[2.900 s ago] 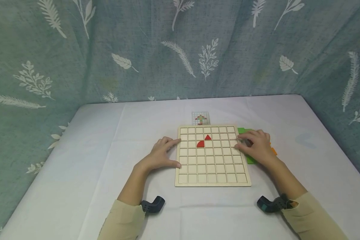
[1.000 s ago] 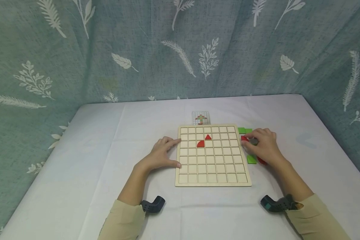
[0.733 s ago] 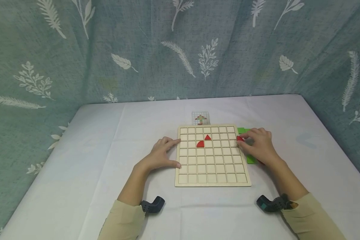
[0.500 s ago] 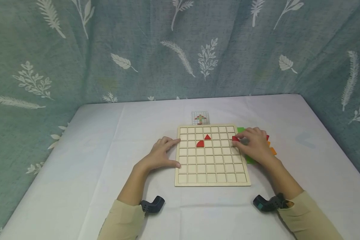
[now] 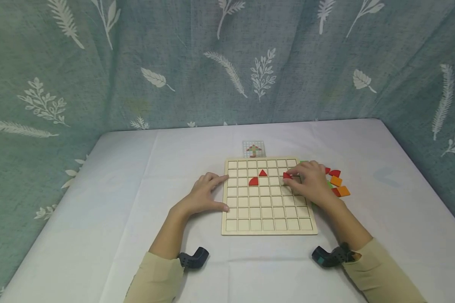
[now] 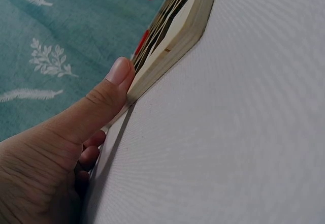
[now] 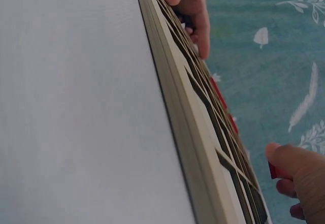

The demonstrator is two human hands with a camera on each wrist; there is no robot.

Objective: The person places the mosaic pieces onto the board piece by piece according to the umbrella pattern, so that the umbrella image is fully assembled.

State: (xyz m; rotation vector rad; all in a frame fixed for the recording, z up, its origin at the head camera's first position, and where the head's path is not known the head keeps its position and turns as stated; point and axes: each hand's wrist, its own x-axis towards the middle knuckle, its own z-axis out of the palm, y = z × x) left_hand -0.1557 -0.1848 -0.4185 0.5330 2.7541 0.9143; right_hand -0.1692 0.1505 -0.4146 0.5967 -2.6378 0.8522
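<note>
Plainly, the biggest thing before me is the leaf-patterned cloth (image 5: 197, 71) rising beyond the gridded wooden board (image 5: 267, 206), which lies flat on a white-covered table (image 5: 136, 219). The person's left hand (image 5: 202, 195) has thumb and forefinger spread wide, their tips touching the board's left edge. The right hand (image 5: 311, 181) hangs over the board's right part, thumb and fingers pinching a small red piece (image 5: 286, 176), held up off the squares. A picture card (image 5: 253, 148) lies just beyond the board's far edge. Orange tiles (image 5: 343, 191) and red tiles (image 5: 335, 173) lie loose to the board's right, with green tiles (image 5: 304, 161) partly hidden by the right hand. In the board's squares, toward its far side, sit a red quarter-round (image 5: 254, 182) and a smaller red triangle (image 5: 263, 173).
</note>
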